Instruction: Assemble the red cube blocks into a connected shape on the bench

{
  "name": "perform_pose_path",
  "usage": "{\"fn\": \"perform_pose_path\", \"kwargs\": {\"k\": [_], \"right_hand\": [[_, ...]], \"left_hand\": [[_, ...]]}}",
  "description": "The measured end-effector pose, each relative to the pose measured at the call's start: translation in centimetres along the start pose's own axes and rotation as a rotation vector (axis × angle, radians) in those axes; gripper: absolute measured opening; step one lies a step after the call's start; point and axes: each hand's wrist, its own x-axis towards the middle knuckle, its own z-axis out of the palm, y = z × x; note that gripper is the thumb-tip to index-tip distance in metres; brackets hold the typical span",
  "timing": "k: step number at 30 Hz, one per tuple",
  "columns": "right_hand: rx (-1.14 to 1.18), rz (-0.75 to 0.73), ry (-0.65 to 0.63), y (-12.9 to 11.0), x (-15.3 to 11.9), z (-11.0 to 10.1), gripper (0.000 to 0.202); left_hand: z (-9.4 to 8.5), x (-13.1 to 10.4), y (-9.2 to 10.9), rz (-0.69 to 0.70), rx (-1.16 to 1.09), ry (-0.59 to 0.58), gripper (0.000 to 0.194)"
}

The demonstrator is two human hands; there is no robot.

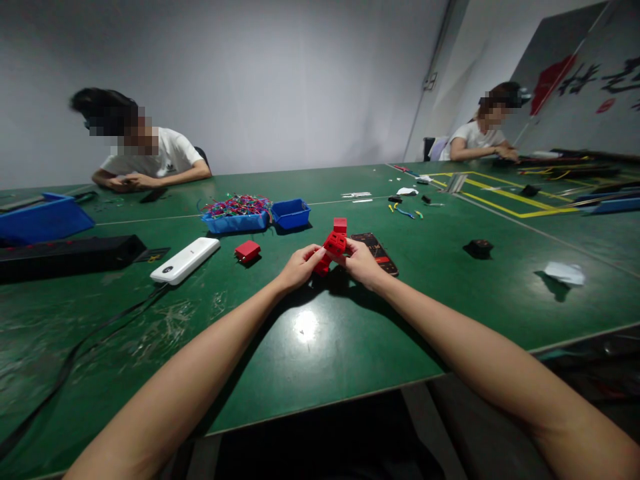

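Between my two hands, over the green table (260, 373), is a red plastic part (335, 243) with square openings on its face. Fingers of my left hand (301, 265) are closed on its left side, and those of my right hand (361, 262) grip it from the right. Just beyond it shows a red block (340, 225); whether it touches the held part I cannot tell. A phone (376, 250) with a lit screen lies right beside my right hand. To the left of my hands sits a separate red box-shaped piece (247, 251).
Blue bins stand beyond my hands, one heaped with coloured wires (240, 207) and a smaller blue bin (291, 214). A white power bank (186, 260) with a black cable lies left. Pliers (404, 211), a black piece (479, 249) and crumpled paper (565, 273) lie right. Two people sit across.
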Motion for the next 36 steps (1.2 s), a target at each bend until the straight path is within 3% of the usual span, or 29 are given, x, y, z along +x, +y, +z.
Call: {"fn": "perform_pose_path", "kwargs": {"k": [8, 11, 16, 20, 25, 29, 33, 36], "right_hand": [[0.101, 0.071, 0.084, 0.2, 0.2, -0.1, 0.038], [0.109, 0.105, 0.068, 0.2, 0.1, 0.0, 0.038], [0.133, 0.12, 0.051, 0.1, 0.0, 0.0, 0.037], [0.12, 0.123, 0.047, -0.1, -0.1, 0.0, 0.034], [0.096, 0.142, 0.039, -0.3, -0.1, 0.0, 0.034], [0.1, 0.142, 0.04, -0.3, -0.2, 0.1, 0.035], [0.102, 0.135, 0.034, -0.1, -0.2, 0.2, 0.036], [0.098, 0.137, 0.028, 0.0, -0.2, 0.2, 0.037]], "left_hand": [[0.0, -0.1, 0.0, 0.022, 0.078, -0.1, 0.052], [0.3, -0.3, -0.1, 0.036, 0.172, -0.084, 0.054], [0.0, -0.4, 0.6, 0.056, 0.428, 0.203, 0.06], [-2.2, -0.2, 1.1, 0.042, 0.938, 0.442, 0.044], [-5.5, -0.4, -0.2, -0.247, 1.245, 0.632, 0.047], [-7.2, -0.8, -1.3, -0.512, 1.222, 0.542, 0.045], [-7.1, -0.9, -1.1, -0.446, 1.257, 0.413, 0.027], [-6.4, -0.6, -0.6, -0.434, 1.316, 0.365, 0.032]]}}
